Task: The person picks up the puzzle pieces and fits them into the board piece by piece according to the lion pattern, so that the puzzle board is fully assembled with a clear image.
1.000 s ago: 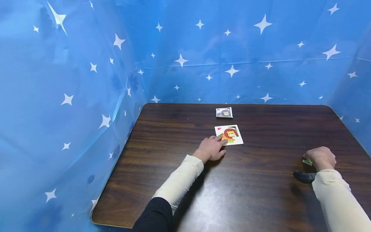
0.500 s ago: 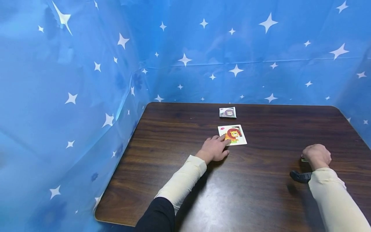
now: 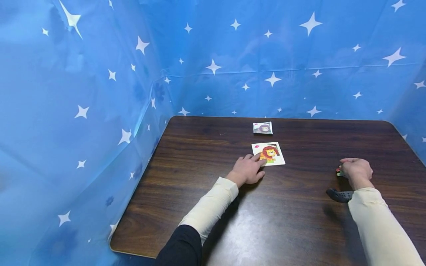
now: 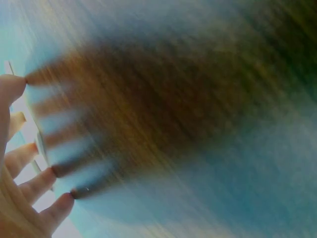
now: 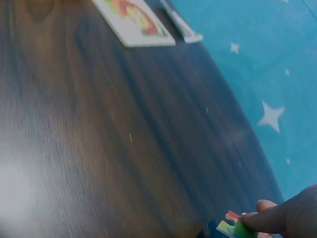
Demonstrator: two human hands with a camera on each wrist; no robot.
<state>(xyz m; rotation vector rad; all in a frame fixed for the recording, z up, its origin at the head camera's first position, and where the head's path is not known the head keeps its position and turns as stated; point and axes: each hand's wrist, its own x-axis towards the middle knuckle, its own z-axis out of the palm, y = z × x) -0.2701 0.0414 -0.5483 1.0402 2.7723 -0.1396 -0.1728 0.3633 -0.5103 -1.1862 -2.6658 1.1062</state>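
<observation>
A square lion puzzle [image 3: 277,157] with a white border lies flat on the dark wooden table. My left hand [image 3: 247,170] rests with spread fingers on its near left edge; the left wrist view shows those fingers [image 4: 39,186] reaching down to the board. Off to the right, my right hand [image 3: 358,171] pinches a small jigsaw piece [image 5: 229,227] between thumb and fingers. Green and red show on the piece, and the hand hides part of it. It appears just above the table, well apart from the puzzle.
Behind the puzzle lies a small paper picture [image 3: 263,128] of the same lion, its edge slightly raised. The table [image 3: 199,147] has rounded corners. A blue curtain [image 3: 186,44] with white stars hangs along its back and left. A black strap [image 3: 339,195] projects from the right wrist.
My right hand has moved left and slightly away from me with the jigsaw piece, and more of the piece shows. The left hand stays on the puzzle. The head view has shifted slightly.
</observation>
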